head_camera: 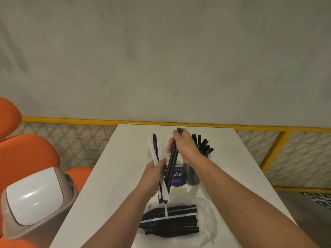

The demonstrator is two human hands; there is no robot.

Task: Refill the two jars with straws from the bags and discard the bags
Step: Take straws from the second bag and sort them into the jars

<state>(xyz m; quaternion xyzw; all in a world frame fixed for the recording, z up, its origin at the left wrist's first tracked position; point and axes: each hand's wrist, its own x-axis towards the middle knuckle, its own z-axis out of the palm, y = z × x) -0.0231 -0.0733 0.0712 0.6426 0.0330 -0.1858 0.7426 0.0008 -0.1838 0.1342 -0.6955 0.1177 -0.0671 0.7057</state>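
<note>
Straws [170, 222], mostly black with a few white ones across them, are seen lying flat in an opened clear bag [206, 221] at the near end of the white worktop [107, 185]. Just above the bag, a bundle [163, 187] of white and black straws is gripped by the left hand [154, 174]. The fingers are curled round its middle and it is held roughly upright, lower ends hanging over the bag. The hands are held close together but not touching.

A black straw [172, 163] is clasped by the right hand [182, 145], higher and further back. It is tilted, its lower end beside the bundle. Whether one straw or several are held cannot be told.

Behind the hands, a jar with a purple label [178, 178] is partly hidden. A second jar [192, 176] stands just to its right, packed with dark straws [204, 145] whose tops are fanned out above the rim.

A bin [35, 199] with a white swing lid is seen off the worktop's left edge, near. Orange chairs [26, 154] are behind it. A yellow railing [71, 120] with mesh panels runs across past the far end of the worktop, with a grey wall [161, 59] above it.
</note>
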